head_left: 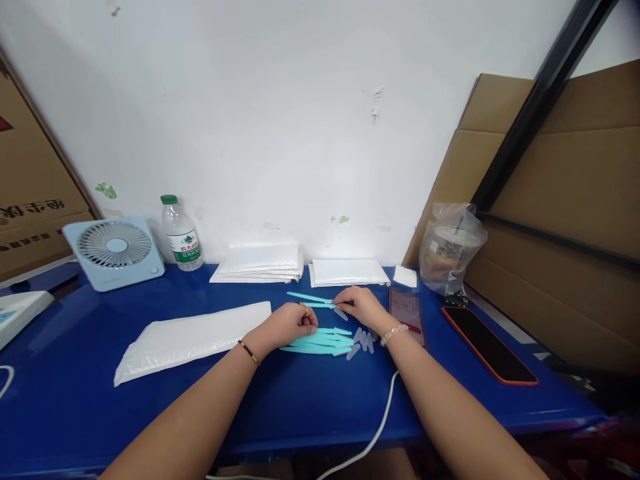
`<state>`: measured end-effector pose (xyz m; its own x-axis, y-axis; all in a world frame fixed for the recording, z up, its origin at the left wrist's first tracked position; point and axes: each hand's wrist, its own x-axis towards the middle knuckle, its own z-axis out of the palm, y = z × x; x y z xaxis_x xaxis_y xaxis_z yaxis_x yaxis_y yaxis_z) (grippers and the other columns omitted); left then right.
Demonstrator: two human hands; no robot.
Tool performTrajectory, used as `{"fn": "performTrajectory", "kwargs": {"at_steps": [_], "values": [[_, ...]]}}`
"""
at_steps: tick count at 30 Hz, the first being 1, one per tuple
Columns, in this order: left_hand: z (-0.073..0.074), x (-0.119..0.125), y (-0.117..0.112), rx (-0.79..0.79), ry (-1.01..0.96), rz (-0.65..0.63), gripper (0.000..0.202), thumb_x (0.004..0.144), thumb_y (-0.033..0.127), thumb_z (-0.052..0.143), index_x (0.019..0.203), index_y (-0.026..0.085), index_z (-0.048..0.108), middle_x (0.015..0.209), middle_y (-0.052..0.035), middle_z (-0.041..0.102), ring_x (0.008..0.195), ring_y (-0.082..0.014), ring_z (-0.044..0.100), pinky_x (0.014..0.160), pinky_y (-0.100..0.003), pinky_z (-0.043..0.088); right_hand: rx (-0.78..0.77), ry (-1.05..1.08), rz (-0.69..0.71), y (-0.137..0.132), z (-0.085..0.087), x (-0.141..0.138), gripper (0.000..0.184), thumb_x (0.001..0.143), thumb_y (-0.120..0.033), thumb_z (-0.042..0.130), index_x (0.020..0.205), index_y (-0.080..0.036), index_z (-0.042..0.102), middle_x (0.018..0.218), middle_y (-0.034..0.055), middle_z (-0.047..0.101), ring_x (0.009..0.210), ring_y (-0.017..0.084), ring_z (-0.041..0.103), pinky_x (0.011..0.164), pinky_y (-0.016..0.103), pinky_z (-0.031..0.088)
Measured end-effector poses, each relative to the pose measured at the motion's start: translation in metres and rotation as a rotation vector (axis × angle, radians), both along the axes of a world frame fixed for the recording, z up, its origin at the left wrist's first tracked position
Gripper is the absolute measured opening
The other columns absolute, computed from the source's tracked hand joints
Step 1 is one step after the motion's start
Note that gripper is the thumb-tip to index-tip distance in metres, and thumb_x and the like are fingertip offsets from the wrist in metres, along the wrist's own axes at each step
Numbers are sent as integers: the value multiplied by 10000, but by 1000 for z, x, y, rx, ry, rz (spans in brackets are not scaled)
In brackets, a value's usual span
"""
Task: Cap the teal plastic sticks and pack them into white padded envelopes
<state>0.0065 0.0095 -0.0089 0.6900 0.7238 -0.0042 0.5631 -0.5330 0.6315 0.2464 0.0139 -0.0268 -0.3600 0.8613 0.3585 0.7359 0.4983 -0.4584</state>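
Note:
Both my hands work over a blue table [300, 400]. My left hand [290, 323] is closed, pinching the handle of a thin teal plastic stick [307, 298] that points away to the left. My right hand [361, 305] is closed too, fingers pinched at the stick's other end, where a small clear cap [341, 313] sits. Just below my hands lies a pile of several more teal sticks [323, 341]. A few loose clear caps [363, 341] lie beside the pile, near my right wrist.
White padded bags: one [195, 340] lies left of my hands, two stacks [260, 263] [349, 271] at the wall. A fan [115, 252], a water bottle [180, 233], two phones [407, 310] [487, 343], a bagged drink cup [450, 250], a white cable [375, 433], cardboard [565, 220].

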Motion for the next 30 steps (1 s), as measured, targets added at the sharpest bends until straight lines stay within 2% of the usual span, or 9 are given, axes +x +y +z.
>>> {"fn": "performTrajectory", "kwargs": {"at_steps": [3,6,10,14,17,22,26,30], "values": [[2,4,-11,-1,39,-27,220,744,376,537,795,200,660,710,-6,626,618,-130,531,528,-222,359,-58,76,86,-6,7,2,161,793,-219,603,900,-232,722,939,33,701,869,181,630,795,289,474],[2,6,-16,29,48,29,236,752,398,525,785,205,656,719,-13,638,619,-139,535,518,-228,347,-84,134,47,-15,14,8,175,823,-269,567,910,-220,710,918,47,680,814,173,621,722,280,480],[3,5,-14,35,84,77,221,721,411,567,755,218,667,729,-13,654,632,-151,544,517,-231,341,-139,76,35,-24,18,8,154,765,-312,639,845,-206,718,811,46,655,665,151,590,596,252,460],[7,-2,-6,46,128,151,194,719,389,571,696,216,655,703,-11,654,619,-154,546,516,-234,328,-187,9,101,-26,18,5,116,773,-237,619,793,-217,732,801,34,656,672,142,602,610,240,463],[9,-8,-2,89,104,224,260,755,428,530,678,204,638,678,-18,637,607,-155,539,519,-240,320,-214,8,68,-26,20,10,116,759,-200,615,777,-212,729,791,30,660,675,146,610,608,240,471],[5,-4,-3,31,65,149,264,696,465,596,753,215,657,718,-5,640,628,-149,552,510,-230,329,-210,-3,19,-27,23,17,128,736,-168,605,751,-209,725,785,28,668,672,151,610,614,250,472],[2,1,-4,46,98,188,211,713,415,587,727,213,645,722,-10,650,652,-153,559,519,-228,331,-223,28,6,-28,22,15,124,709,-141,611,748,-201,712,771,27,673,649,146,605,585,240,467],[-1,3,-3,70,105,220,159,726,367,576,720,218,629,712,-3,652,640,-153,559,516,-233,329,-274,59,40,-28,20,15,114,745,-207,609,785,-207,716,725,20,685,627,148,609,554,231,459]]}}
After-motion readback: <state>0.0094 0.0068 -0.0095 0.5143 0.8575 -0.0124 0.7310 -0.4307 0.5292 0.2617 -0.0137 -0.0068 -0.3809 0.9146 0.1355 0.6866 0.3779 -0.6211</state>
